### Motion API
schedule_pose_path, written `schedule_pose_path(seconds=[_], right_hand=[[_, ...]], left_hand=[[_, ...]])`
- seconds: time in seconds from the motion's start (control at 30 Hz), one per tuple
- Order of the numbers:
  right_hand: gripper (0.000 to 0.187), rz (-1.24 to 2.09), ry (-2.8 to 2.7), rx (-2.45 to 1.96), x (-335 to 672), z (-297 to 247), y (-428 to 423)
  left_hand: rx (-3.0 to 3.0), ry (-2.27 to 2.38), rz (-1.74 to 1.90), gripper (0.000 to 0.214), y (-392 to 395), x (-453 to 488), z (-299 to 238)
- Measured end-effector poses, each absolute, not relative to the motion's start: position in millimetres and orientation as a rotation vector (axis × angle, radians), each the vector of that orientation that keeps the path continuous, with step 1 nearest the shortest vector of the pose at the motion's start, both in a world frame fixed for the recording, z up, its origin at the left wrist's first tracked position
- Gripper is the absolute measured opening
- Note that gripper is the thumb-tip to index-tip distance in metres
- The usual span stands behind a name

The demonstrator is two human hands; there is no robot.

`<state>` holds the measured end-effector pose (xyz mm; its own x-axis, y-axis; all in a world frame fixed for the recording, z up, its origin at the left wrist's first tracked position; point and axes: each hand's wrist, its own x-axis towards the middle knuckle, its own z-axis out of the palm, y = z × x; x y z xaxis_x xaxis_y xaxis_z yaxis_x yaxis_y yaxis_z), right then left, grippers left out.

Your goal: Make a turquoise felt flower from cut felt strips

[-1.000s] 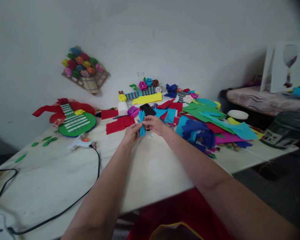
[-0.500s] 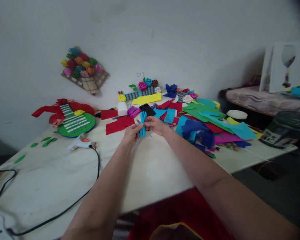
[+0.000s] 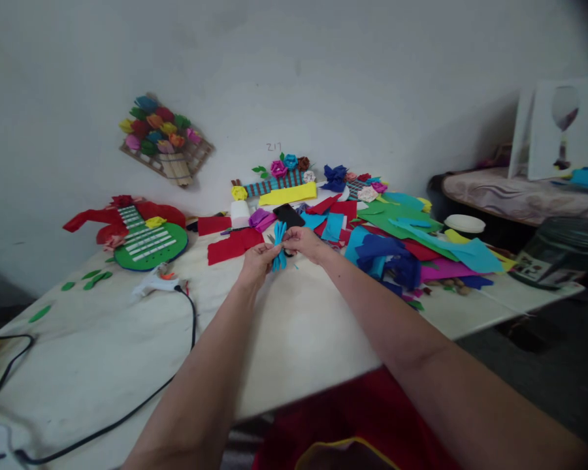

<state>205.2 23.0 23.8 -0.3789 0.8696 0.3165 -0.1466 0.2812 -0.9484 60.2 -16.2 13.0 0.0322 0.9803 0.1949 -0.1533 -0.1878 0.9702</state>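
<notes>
Both hands are meeting above the far middle of the pale table (image 3: pixel 294 326), pinching a folded blue paper strip (image 3: pixel 279 230) between them. The left hand (image 3: pixel 256 262) is closing its thumb and fingertips (image 3: pixel 273 250) on the strip's waist from the left, while the right hand (image 3: pixel 304 243) is gripping the same narrow middle from the right, its fingers (image 3: pixel 287 240) curled tight against the paper. The strip is standing nearly upright, its pleats fanning out above the fingers and poking out again below them, clear of the tabletop. A black phone (image 3: pixel 289 214) is lying just behind the strip, and red sheets (image 3: pixel 232 245) are lying just beside the left hand. A white glue gun (image 3: pixel 154 282) with its black cable (image 3: pixel 192 313) is resting well to the left, and a heap of coloured paper (image 3: pixel 411 241) is spreading to the right of the right hand.
</notes>
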Motion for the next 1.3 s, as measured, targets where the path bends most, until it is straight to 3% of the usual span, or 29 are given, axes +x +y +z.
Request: schedule_pose_path(seconds=[0.3, 0.6, 1.0, 1.3], right_hand=[[0.013, 1.150, -1.676, -0.831, 198.9, 19.6, 22.5], [0.019, 1.136, -1.708, -0.800, 197.5, 11.0, 29.9], [0.027, 0.822, -1.949, -0.791, 201.3, 14.8, 31.8], [0.028, 0.832, -1.991, -0.860, 205.0, 19.6, 27.1]], left_hand=[[1.273, 0.986, 1.378, 0.035, -14.9, 56.2, 9.0], [1.286, 0.994, 1.385, 0.035, -14.6, 56.1, 9.4], [1.282, 0.987, 1.382, 0.033, -9.1, 53.5, 3.9], [1.304, 1.011, 1.363, 0.035, -11.1, 55.8, 6.2]])
